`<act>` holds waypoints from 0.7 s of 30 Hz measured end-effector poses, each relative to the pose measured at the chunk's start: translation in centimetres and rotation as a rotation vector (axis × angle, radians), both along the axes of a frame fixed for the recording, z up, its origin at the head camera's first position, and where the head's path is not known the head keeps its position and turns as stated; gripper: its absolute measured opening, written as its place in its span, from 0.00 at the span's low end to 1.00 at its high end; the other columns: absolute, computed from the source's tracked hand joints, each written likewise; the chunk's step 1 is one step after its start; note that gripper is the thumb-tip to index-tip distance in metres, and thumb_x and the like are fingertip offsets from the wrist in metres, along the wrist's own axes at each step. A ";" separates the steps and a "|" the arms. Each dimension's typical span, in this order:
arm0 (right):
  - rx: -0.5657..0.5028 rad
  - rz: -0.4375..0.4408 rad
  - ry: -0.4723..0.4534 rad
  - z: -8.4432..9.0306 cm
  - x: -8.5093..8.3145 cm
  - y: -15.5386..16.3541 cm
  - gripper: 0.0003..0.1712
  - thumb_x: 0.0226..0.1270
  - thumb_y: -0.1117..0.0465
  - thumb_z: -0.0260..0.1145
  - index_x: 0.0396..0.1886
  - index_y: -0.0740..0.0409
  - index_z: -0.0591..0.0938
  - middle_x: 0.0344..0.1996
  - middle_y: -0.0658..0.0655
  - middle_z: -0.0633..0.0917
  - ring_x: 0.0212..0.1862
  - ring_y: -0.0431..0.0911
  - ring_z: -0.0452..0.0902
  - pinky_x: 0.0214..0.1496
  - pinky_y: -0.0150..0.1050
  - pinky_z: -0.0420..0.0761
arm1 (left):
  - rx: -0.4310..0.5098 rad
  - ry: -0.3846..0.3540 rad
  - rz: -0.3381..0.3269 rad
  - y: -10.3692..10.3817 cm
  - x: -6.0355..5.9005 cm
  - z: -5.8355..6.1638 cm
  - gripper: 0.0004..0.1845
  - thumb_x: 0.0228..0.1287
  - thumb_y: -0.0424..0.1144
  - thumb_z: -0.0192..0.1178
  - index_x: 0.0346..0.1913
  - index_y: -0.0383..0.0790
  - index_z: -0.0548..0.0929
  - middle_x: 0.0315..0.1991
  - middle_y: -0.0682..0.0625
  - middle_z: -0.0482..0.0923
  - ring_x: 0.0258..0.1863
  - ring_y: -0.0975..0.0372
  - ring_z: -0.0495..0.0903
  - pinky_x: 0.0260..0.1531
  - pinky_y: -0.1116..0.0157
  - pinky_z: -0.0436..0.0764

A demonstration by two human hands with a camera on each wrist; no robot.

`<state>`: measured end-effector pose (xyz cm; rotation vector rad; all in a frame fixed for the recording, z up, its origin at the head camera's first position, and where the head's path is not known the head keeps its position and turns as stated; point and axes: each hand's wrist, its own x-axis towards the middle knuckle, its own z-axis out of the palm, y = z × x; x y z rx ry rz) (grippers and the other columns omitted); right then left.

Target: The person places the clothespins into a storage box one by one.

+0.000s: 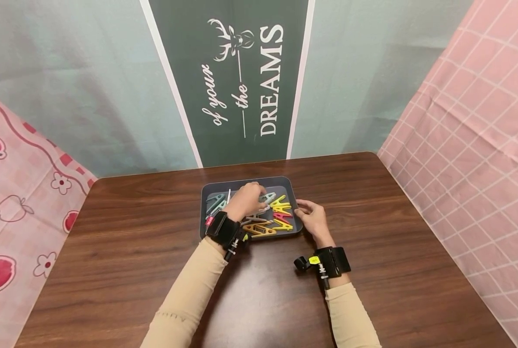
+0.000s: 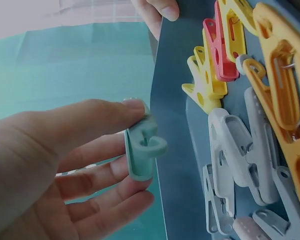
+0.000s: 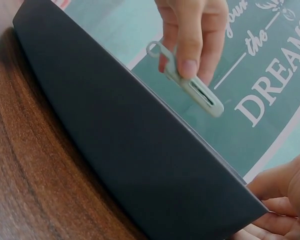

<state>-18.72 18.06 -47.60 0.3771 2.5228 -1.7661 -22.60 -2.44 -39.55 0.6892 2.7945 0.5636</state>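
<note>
At frame centre, the left hand (image 1: 246, 200) pinches a light, stiff, pale green plastic clothespin (image 2: 142, 152) by its sides; the right hand (image 1: 311, 220) grips the dark grey tray (image 1: 207, 191) rim.

1 tray (image 1: 207, 191), 2 hands, many pegs

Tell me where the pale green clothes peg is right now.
The pale green peg is pinched in the left hand, held just above the dark tray, over the yellow pegs and grey pegs.
</note>
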 end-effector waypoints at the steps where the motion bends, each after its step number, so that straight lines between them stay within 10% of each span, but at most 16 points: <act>1: 0.000 -0.002 0.000 0.0 0.0 0.0 0.21 0.67 0.68 0.61 0.60 0.63 0.78 0.56 0.70 0.81 0.59 0.59 0.79 0.49 0.32 0.81 | -0.013 0.004 0.000 0.2 -0.2 0.0 0.19 0.63 0.41 0.64 0.54 0.35 0.82 0.53 0.41 0.79 0.52 0.52 0.80 0.53 0.58 0.80; 21: -0.013 -0.002 0.002 -0.2 0.0 0.1 0.21 0.67 0.68 0.61 0.60 0.62 0.78 0.56 0.69 0.82 0.59 0.59 0.79 0.46 0.29 0.79 | -0.145 0.047 -0.019 2.6 -3.5 -1.3 0.14 0.63 0.36 0.63 0.50 0.35 0.83 0.50 0.41 0.80 0.51 0.52 0.80 0.52 0.58 0.81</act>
